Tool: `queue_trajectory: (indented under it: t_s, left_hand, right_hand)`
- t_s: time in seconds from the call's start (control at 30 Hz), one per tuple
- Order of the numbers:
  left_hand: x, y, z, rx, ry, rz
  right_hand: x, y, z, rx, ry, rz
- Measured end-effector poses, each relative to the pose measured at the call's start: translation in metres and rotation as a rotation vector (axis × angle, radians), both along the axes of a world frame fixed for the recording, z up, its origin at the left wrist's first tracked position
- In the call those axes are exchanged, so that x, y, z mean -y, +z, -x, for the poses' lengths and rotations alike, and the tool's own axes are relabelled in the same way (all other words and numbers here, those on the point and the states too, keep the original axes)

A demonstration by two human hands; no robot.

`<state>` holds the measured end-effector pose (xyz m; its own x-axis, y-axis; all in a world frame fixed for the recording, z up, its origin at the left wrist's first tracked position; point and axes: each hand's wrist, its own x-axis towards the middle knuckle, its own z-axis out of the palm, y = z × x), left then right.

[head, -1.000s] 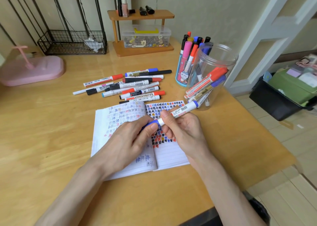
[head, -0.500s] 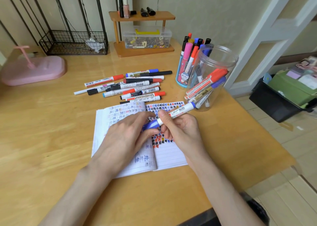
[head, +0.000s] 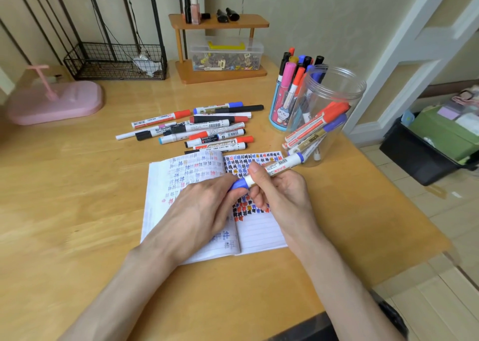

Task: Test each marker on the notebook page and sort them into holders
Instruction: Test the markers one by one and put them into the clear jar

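Observation:
A white marker with a blue cap (head: 274, 168) is held over the open notebook (head: 261, 230). My right hand (head: 280, 190) grips its barrel, and my left hand (head: 202, 211) pinches the blue cap at the marker's left end. The cap looks seated on the barrel. The notebook page carries rows of blue, red, black and orange test marks. Several loose markers (head: 202, 128) lie in a pile behind the notebook. A blue cartoon pen cup (head: 281, 115) full of markers and a clear plastic jar (head: 334, 99) with a few markers stand at the right.
A pink stand (head: 54, 102) sits far left, a black wire basket (head: 116, 61) at the back, and a wooden shelf (head: 220, 24) over a clear box of small parts. The table's right edge drops to the floor, where a black bin (head: 420, 154) stands.
Both hands have lifted slightly with the marker, and my left fingers have closed tighter over the blue cap. The camera has tilted a little.

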<state>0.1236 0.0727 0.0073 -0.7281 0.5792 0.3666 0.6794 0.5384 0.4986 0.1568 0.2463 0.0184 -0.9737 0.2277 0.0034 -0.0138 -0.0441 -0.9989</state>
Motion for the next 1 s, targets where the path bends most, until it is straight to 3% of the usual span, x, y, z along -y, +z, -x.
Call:
queue_trajectory:
  t_s: [0.4, 0.77, 1.0]
  left_hand:
    - [0.009, 0.008, 0.006, 0.321, -0.105, -0.124]
    - [0.013, 0.011, 0.011, 0.401, -0.203, -0.135]
    - [0.015, 0.011, 0.012, 0.556, -0.261, -0.235]
  right_hand:
    - [-0.001, 0.002, 0.001, -0.082, 0.067, -0.003]
    - [0.0, 0.001, 0.0, -0.1, 0.088, -0.02]
    - [0.001, 0.002, -0.002, -0.111, 0.101, -0.019]
